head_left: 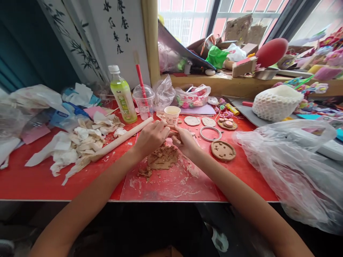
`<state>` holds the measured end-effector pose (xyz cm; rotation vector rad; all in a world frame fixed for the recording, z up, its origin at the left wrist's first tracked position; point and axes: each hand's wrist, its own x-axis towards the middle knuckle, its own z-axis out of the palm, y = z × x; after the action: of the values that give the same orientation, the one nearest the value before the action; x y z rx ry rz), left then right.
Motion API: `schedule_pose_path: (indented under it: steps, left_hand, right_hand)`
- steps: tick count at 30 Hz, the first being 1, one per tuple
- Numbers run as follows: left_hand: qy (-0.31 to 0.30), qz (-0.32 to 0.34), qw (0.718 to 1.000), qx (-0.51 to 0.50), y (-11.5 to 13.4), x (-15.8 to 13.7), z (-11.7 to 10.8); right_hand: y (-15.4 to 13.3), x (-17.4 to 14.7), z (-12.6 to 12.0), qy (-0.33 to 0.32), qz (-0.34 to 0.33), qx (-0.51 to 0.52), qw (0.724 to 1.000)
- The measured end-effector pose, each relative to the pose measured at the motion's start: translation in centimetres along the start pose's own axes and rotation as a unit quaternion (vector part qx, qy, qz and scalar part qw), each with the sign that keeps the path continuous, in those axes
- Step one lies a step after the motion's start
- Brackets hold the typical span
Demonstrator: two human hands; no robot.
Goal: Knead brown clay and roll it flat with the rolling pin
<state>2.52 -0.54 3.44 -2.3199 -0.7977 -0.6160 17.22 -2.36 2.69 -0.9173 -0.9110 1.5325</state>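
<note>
My left hand (156, 135) and my right hand (184, 138) meet over the work area, fingertips together. The left fingers are closed in a pinch. My right hand is partly curled, with its index finger reaching toward the left fingertips. Whatever is between them, if anything, is too small to make out. Just beyond stands a printed paper cup (172, 116). Below the hands, crumbly brown clay (163, 159) lies on a clear sheet (171, 189) smeared with clay bits. A round clay disc with a face (223, 150) sits to the right, near a pale ring (210, 134).
Left of the hands lie a rolling pin (125, 138) and crumpled tissues (77, 142). A green drink bottle (123, 96) and a plastic cup with a brush (144, 101) stand behind. Pale clay pieces (192, 121) lie at the back; a plastic bag (284, 164) hangs over the right edge.
</note>
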Motion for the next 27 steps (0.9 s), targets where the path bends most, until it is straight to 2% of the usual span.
schedule_pose_path:
  steps: [3, 5, 7, 11, 13, 20, 27]
  left_hand:
    - [0.004, 0.058, 0.998, 0.031, -0.5, -0.3, 0.3]
    - [-0.003, 0.072, 0.997, 0.034, -0.7, -0.3, 0.4]
    - [0.001, 0.047, 0.999, 0.026, -0.8, -0.2, 0.3]
    - [0.05, -0.06, 0.997, 0.012, -0.8, -0.2, 0.1]
    - [0.058, -0.084, 0.995, 0.012, -0.8, -0.3, 0.1]
    - [0.056, -0.095, 0.993, -0.035, -0.5, -0.5, 0.4]
    - [0.057, -0.103, 0.992, -0.045, -0.5, -0.4, 0.3]
  right_hand:
    - [-0.6, 0.1, -0.2, -0.005, 0.049, 0.017, 0.999]
    - [-0.9, 0.1, -0.3, -0.007, 0.067, 0.025, 0.997]
    - [-1.1, 0.0, -0.2, -0.013, 0.074, 0.021, 0.997]
    - [-1.1, 0.0, -0.2, -0.02, 0.054, -0.015, 0.998]
    - [-0.9, 0.2, -0.4, -0.02, 0.044, -0.027, 0.998]
    - [-0.2, 1.3, -1.5, 0.009, 0.056, -0.023, 0.998]
    - [-0.1, 1.2, -1.1, 0.018, 0.057, -0.03, 0.998]
